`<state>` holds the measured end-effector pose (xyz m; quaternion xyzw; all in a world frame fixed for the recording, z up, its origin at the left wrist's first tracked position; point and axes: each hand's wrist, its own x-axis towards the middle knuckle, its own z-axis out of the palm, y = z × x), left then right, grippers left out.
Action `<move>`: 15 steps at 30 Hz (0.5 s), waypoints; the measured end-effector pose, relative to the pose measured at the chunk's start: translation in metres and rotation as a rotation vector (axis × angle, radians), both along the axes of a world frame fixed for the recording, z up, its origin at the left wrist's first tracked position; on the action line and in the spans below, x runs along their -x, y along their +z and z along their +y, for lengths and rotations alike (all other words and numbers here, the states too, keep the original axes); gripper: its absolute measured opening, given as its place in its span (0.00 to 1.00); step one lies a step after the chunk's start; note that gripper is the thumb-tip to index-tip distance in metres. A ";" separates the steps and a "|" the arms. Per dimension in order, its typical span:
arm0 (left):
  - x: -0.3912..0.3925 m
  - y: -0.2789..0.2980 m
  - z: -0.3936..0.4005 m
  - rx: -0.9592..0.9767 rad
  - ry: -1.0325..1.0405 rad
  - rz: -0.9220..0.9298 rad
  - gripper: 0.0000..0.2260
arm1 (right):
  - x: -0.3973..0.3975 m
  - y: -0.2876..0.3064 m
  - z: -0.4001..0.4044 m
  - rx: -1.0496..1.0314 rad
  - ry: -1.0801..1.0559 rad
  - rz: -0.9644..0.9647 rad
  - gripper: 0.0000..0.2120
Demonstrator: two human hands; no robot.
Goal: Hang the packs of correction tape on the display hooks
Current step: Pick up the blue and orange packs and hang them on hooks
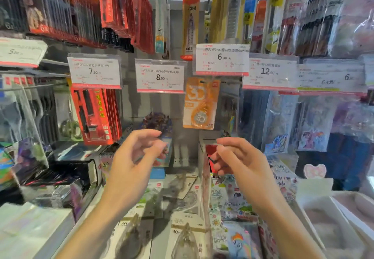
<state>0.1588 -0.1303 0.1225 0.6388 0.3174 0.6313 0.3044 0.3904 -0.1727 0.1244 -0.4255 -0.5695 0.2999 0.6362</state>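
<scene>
From the head view I see an orange pack of correction tape (200,103) hanging on its hook under the 6.00 price tag (221,59), farther back and above both hands. My left hand (134,157) is half-curled and empty; my right hand (237,161) has fingertips pinched, nothing clearly held. More packs (187,236) lie on the shelf below, near me

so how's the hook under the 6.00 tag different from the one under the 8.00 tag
The hook under the 6.00 tag carries an orange correction tape pack; under the 8.00 tag nothing hangs and bare back panel shows. The 6.00 tag sits higher and further right than the 8.00 tag. Both tags are white with a red strip along the bottom edge.
</scene>
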 end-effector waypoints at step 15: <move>0.144 -0.068 -0.005 0.168 -0.147 -0.126 0.13 | 0.134 -0.056 -0.030 0.073 -0.172 0.039 0.05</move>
